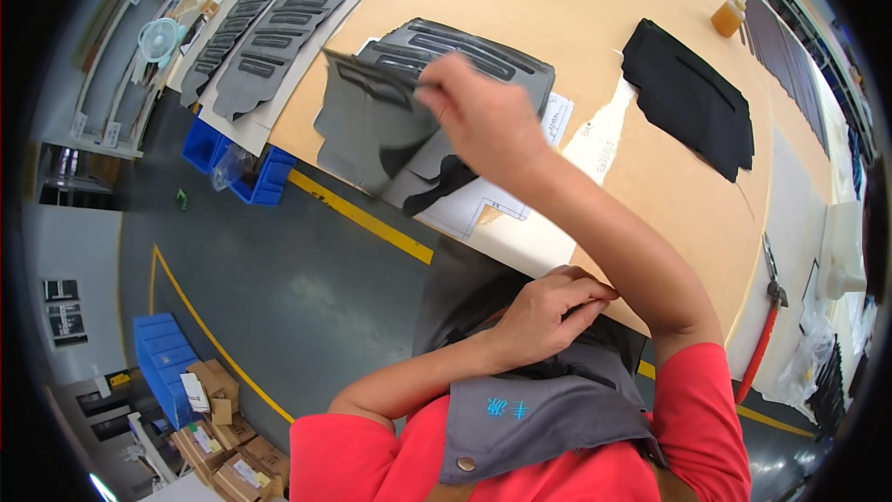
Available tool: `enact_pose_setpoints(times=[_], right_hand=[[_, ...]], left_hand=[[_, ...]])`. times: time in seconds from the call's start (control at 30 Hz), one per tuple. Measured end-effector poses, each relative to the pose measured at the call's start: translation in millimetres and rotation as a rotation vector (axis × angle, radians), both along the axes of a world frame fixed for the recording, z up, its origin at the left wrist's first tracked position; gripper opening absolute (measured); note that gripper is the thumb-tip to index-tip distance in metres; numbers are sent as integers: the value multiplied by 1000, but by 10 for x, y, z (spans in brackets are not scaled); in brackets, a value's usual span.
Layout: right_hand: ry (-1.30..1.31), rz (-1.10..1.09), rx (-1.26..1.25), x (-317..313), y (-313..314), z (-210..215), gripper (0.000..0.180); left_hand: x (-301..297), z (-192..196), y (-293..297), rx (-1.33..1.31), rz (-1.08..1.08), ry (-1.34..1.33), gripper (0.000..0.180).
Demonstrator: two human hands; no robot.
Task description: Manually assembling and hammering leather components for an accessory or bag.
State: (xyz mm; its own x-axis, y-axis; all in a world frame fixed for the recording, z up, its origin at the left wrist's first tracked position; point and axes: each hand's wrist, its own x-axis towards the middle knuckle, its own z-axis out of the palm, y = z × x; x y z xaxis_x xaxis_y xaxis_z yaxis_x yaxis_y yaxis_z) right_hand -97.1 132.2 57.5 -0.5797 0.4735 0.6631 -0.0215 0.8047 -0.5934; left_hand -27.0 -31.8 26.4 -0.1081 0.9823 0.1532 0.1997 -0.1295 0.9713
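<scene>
My right hand (488, 116) reaches across the table and pinches the edge of a grey fabric panel (358, 121); the hand is slightly blurred. The panel is partly lifted and curls over the near side of a stack. Beneath and behind it lies another grey panel with dark raised strips (474, 51). A dark flap (437, 188) hangs out at the near edge, over a white paper pattern (474, 214) with drawn lines. My left hand (548, 316) rests at the table's front edge, close to my right forearm. Its fingers are curled, and whatever they hold is hidden.
Grey panels with strips (269, 46) lie at the far left. A black fabric piece (692, 98) sits to the right, near a bottle of amber liquid (729, 15). Red-handled pliers (767, 335) lie at the right edge. Blue bins (265, 177) stand below the table's left edge.
</scene>
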Motion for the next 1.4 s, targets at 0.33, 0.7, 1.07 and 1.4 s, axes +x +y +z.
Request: enact_pose_setpoints(times=[0.33, 0.7, 1.07, 1.4], right_hand=[[-210, -340, -930, 3297, 626, -328, 13], [-659, -466, -816, 4015, 324, -138, 33], [-541, -235, -693, 2774, 646, -477, 23], [-437, -272, -341, 2726, 540, -673, 12]], left_hand=[[43, 431, 215, 371, -179, 188, 26], [12, -488, 939, 301, -130, 855, 42], [-39, -376, 1164, 305, -245, 966, 56], [-41, -366, 1181, 277, -228, 997, 58]])
